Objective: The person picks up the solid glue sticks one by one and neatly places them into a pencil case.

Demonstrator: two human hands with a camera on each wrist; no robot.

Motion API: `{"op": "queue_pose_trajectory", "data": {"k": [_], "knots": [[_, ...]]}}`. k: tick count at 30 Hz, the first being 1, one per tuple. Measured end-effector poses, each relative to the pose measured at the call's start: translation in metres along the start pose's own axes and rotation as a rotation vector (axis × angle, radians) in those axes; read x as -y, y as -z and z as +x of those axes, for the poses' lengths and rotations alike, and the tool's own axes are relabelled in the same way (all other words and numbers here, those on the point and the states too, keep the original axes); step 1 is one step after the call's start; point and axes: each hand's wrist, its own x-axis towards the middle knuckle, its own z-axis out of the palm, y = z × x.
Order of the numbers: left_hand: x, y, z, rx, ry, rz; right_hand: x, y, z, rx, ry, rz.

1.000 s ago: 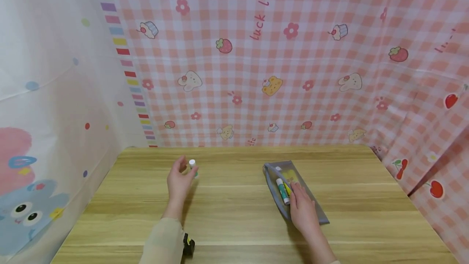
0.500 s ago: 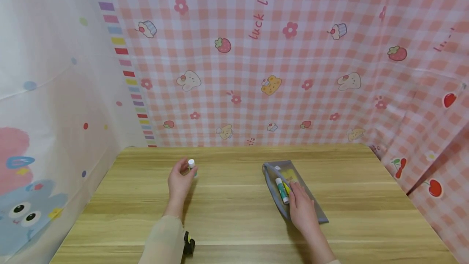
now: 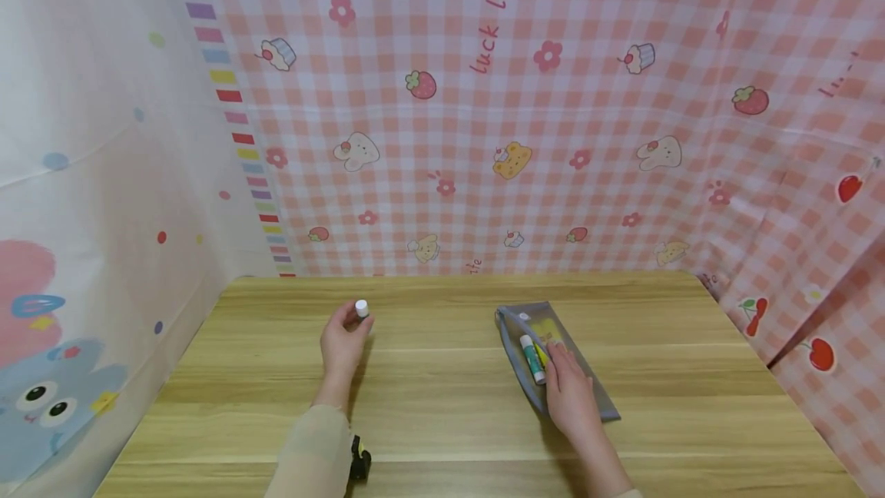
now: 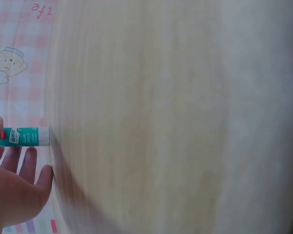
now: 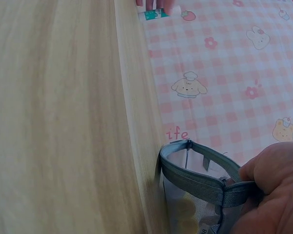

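At the table's left side, my left hand (image 3: pixel 343 344) pinches a glue stick (image 4: pixel 27 137) upright between thumb and fingers. Its green label and white lower end show in the left wrist view. From the head view only its white cap (image 3: pixel 362 307) stands out above the fingers. My right hand (image 3: pixel 572 394) grips the edge of a grey mesh zip pouch (image 5: pixel 198 183) lying on the table, and its mouth gapes. Inside the pouch are another green-and-white glue stick (image 3: pixel 532 360) and something yellow (image 3: pixel 548 329). The right fingertips are partly hidden in the right wrist view.
The wood-grain table (image 3: pixel 429 421) stretches between the two hands. A pink checked curtain (image 3: pixel 456 137) hangs along its back edge, and a white patterned one (image 3: pixel 124 198) on the left. A small black object (image 3: pixel 359 459) sits at the left wrist.
My left hand has shifted slightly to the right, and the glue stick now sits lower behind the fingers, with less of its body showing. The right hand and pouch have stayed still.
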Motion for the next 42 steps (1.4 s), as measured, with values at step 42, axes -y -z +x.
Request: {"op": "queue_pose_trajectory", "data": {"k": [42], "knots": [[-0.014,-0.019,-0.007,0.04,0.012,0.034,-0.001,0.0,0.001,0.008,-0.012,0.008]]}}
